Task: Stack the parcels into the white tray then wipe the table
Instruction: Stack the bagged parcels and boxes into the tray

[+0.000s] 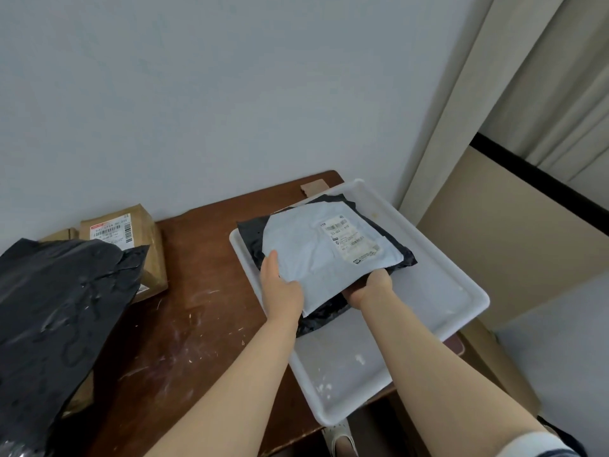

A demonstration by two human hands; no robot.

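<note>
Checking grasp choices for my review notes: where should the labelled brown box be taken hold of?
Probably its bare right end, coming from the right: the black bag covers the left and front of the brown box, leaving that end free.

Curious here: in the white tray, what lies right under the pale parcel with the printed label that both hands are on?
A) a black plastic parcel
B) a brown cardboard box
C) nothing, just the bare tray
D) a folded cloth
A: the black plastic parcel sticks out from under the pale labelled parcel on several sides, both lying inside the white tray.
</note>
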